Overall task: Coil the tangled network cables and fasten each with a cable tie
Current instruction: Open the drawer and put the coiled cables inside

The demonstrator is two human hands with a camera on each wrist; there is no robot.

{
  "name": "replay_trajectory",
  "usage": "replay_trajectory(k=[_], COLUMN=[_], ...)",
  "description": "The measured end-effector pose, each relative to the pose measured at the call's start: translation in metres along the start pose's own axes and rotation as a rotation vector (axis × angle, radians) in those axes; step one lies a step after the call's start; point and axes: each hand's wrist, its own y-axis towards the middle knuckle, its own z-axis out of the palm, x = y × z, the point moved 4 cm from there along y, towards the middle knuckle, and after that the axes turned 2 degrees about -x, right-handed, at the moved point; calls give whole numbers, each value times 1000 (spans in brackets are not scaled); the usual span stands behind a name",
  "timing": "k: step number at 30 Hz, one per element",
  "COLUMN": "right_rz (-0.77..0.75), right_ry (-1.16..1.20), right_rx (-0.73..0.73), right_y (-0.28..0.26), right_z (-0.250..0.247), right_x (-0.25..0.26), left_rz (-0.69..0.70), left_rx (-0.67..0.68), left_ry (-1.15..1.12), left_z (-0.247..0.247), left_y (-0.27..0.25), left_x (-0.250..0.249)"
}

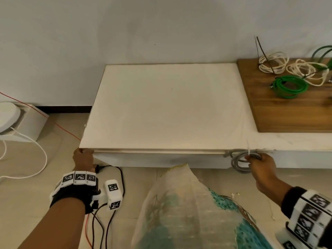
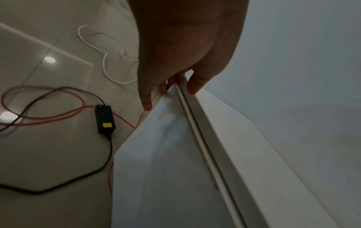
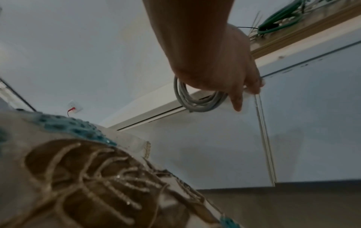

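Observation:
A grey network cable [image 1: 239, 164] wound into a small coil hangs at the white table's [image 1: 161, 105] front edge, right of centre. A white cable tie [image 1: 249, 152] sticks up from the coil. My right hand [image 1: 255, 159] grips the coil at its top; in the right wrist view the coil [image 3: 195, 103] loops under the right hand [image 3: 246, 91]. My left hand [image 1: 84, 151] holds the table top's front left corner. In the left wrist view that left hand [image 2: 177, 88] has its thumb above and its fingers below the table's [image 2: 224, 138] edge.
A wooden board [image 1: 287, 112] at the back right carries a green coil [image 1: 289, 86], two white coils [image 1: 273, 62] and more green cable [image 1: 323, 53]. A black adapter [image 2: 105, 118] with red and black wires, a white cord [image 1: 36, 150] and a white box [image 1: 27, 123] lie on the floor. Patterned fabric [image 1: 188, 212] covers the near centre.

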Motion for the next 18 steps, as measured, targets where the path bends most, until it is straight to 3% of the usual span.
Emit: replay_trajectory(k=[4,12,18], right_rz=[-84,-101,-107], right_ry=[-147,-151,-225], right_rx=[37,192,202], right_y=[-1,-15,-23], right_z=[-11,-36,-51], right_x=[-3,-10,-30], left_rz=[85,95,127], left_rx=[-11,2,6], left_ry=[211,271,290], left_z=[-4,-23,-43], left_y=[4,-8,-24], left_x=[3,20,34])
